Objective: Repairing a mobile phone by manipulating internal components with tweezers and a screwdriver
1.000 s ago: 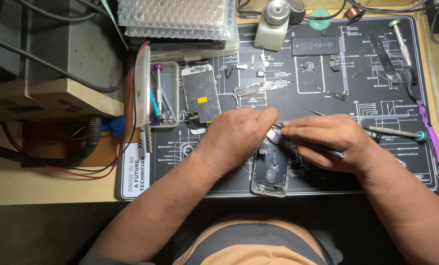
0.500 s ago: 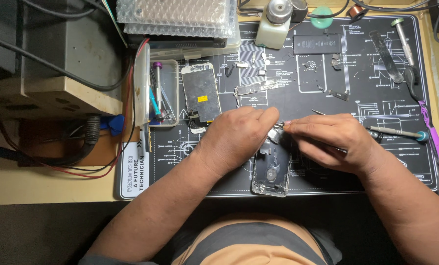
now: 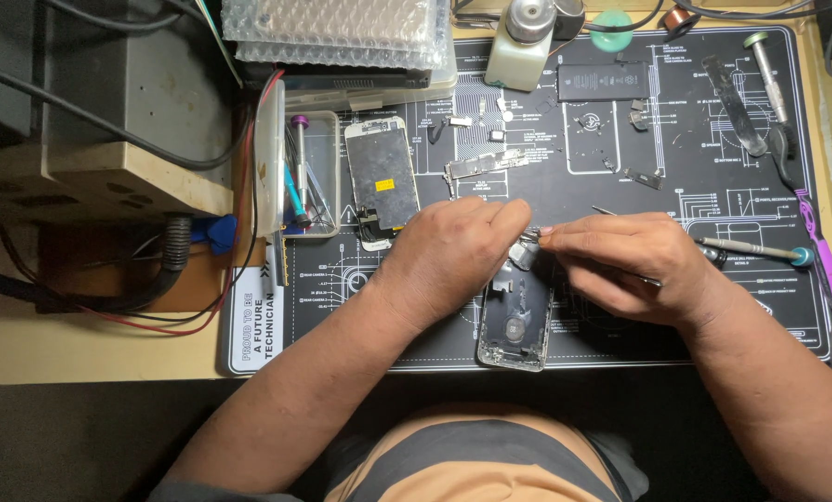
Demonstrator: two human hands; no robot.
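Note:
An opened silver phone housing (image 3: 514,321) lies on the black repair mat (image 3: 620,139), near the front edge. My left hand (image 3: 458,251) rests over its top left corner with curled fingers, holding the housing in place. My right hand (image 3: 625,265) pinches a small metal part (image 3: 526,249) at the housing's top end, and a thin metal tool shaft (image 3: 653,279) passes under its palm. What the fingertips touch inside the housing is hidden.
A detached phone screen (image 3: 381,177) lies left of my hands, beside a small tray (image 3: 323,130) of tools. A flat black battery (image 3: 604,81), loose small parts, a white bottle (image 3: 520,42), screwdrivers (image 3: 755,248) and a purple pry tool (image 3: 820,251) sit on the mat.
Both hands stay on the top end of the housing with only slight finger shifts. The housing has not moved.

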